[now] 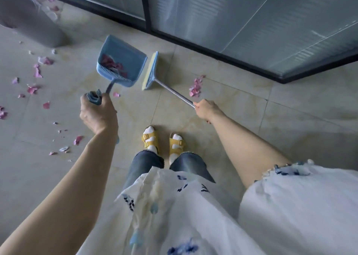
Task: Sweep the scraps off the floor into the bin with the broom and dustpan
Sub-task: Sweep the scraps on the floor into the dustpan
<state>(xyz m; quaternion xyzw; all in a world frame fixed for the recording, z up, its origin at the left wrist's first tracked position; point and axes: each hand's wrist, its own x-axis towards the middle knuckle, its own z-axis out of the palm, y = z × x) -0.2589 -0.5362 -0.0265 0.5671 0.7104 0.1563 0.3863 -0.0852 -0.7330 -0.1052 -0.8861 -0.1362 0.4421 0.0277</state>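
Note:
My left hand (97, 115) grips the handle of a blue dustpan (124, 58), which holds pink scraps in its pan. My right hand (206, 110) grips the metal shaft of a broom (150, 71) whose yellow and blue head stands on the tiles just right of the dustpan. A small heap of pink scraps (195, 87) lies on the floor right of the broom head. More pink and white scraps (36, 71) are scattered over the floor at the left. A grey bin (29, 20) stands blurred at the top left.
A glass partition with a black frame (222, 47) runs along the far side of the floor. My feet in yellow sandals (162, 142) stand on the beige tiles below the broom. A few scraps (51, 4) lie behind the bin.

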